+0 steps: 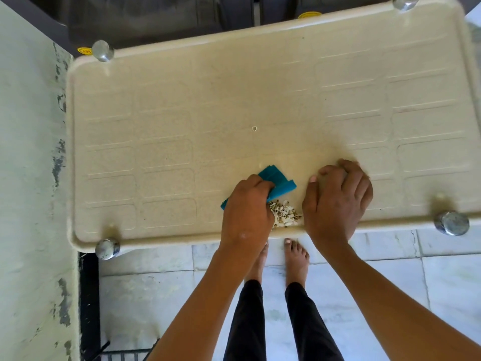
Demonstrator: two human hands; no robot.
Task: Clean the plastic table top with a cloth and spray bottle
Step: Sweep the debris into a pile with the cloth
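Observation:
A cream plastic table top (182,121) with a raised rim fills the upper view. My left hand (247,209) grips a folded teal cloth (278,179) near the front edge. A small pile of pale and brown crumbs (285,217) lies between my hands, against the front rim. My right hand (338,199) rests on the table just right of the pile, fingers bent and cupped toward it, holding nothing that I can see. No spray bottle is in view.
Chrome leg caps stand at the corners (107,248) (453,222) (103,50). A peeling pale-green wall (31,178) runs along the left. Dark chairs (156,19) sit behind the table. My bare feet (295,259) stand on white marble tiles.

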